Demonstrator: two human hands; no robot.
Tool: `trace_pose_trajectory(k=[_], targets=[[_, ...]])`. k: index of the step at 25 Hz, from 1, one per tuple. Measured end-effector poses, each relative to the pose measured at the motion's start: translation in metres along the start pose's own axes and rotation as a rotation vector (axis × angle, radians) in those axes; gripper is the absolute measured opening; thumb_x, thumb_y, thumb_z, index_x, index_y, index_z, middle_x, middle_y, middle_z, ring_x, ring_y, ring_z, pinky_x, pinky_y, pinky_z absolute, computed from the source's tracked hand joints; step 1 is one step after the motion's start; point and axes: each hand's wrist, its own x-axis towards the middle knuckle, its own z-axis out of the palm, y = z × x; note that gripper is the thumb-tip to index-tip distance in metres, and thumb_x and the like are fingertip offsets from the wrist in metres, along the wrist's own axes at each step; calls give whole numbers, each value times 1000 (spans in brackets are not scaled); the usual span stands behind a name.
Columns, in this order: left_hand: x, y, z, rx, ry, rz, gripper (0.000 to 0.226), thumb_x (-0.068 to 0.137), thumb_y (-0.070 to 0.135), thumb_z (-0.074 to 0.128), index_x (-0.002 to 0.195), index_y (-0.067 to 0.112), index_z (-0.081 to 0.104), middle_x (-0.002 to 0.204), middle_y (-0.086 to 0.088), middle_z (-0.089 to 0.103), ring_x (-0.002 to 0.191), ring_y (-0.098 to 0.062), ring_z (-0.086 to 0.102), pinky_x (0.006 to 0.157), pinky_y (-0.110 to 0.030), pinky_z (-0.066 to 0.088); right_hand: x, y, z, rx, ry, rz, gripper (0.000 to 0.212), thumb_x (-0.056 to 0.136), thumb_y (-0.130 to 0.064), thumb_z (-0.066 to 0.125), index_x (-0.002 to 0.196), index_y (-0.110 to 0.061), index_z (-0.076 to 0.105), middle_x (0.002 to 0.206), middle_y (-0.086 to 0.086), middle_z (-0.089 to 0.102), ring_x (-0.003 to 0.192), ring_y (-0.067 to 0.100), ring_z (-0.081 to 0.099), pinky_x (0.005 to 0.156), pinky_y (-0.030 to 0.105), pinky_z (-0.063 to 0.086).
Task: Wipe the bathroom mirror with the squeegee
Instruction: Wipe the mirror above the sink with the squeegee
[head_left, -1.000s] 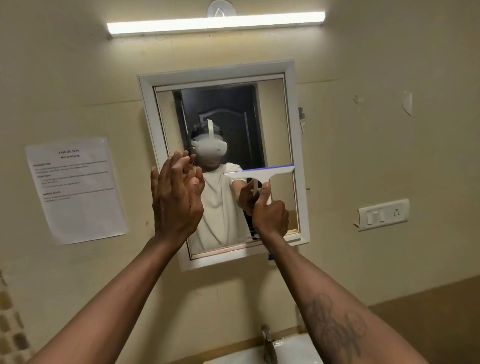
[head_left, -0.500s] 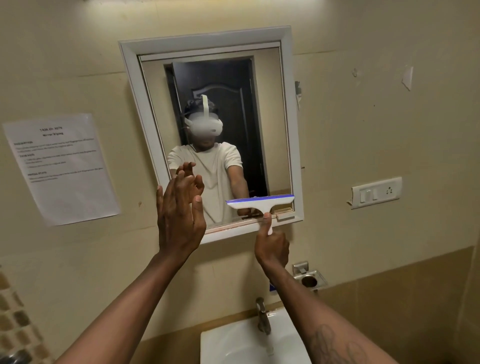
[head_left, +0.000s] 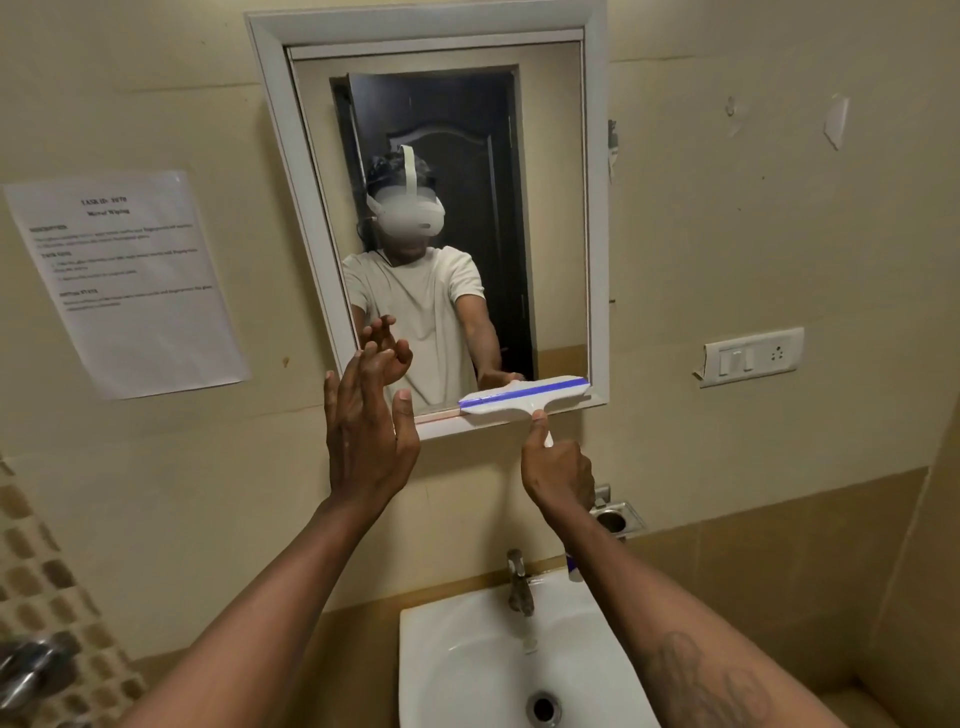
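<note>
A white-framed mirror (head_left: 550, 208) hangs on the cream wall and reflects a person in a white T-shirt. My right hand (head_left: 558, 475) grips the handle of a white squeegee (head_left: 522, 397) with a blue blade. The blade lies across the mirror's lower right corner, at the bottom frame edge. My left hand (head_left: 366, 426) is raised with fingers spread, palm toward the mirror's lower left corner, holding nothing. Whether it touches the frame is unclear.
Below the mirror sits a white washbasin (head_left: 457, 654) with a metal tap (head_left: 519, 582). A steel holder (head_left: 615, 519) is fixed to the wall right of my right hand. A printed paper sheet (head_left: 124, 280) hangs at left, a switch plate (head_left: 750, 356) at right.
My right hand has drawn the squeegee down the mirror's right side, from mid-height to the bottom edge. The left hand stayed open and lowered too, and the camera tilted down toward the basin.
</note>
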Motion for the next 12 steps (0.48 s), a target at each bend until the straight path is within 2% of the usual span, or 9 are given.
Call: trace_pose_trajectory(k=[1,5,8,12], targets=[[-2,-1,-1,2,-4,-11,47,99,17,49,146,12,46,158,-8,47,151,-25,40,131,-50,14,-1,0,-2,10,7,9,80,90,-82,18,90,-16,63,86,4,65,80,26,64,75,42,56],[-6,-10,-5,24,-19,-34,51,100,21,44,150,11,42,160,-5,44,152,-23,38,132,-49,13,-27,-1,6,114,84,-56,79,86,-87,15,66,-22,54,66,-6,52,61,19,48,60,36,38],[-5,-19,-11,39,17,-29,50,101,16,46,150,10,43,160,-4,44,152,-23,37,131,-49,13,-43,-25,25,155,43,-192,82,90,-84,16,67,-18,61,69,0,61,65,25,52,60,34,38],[2,-34,-18,61,42,-29,45,101,10,52,145,14,44,160,-6,43,152,-25,37,131,-48,13,-48,-56,46,167,39,-275,69,99,-71,24,56,-24,50,55,-11,52,50,6,48,46,24,27]])
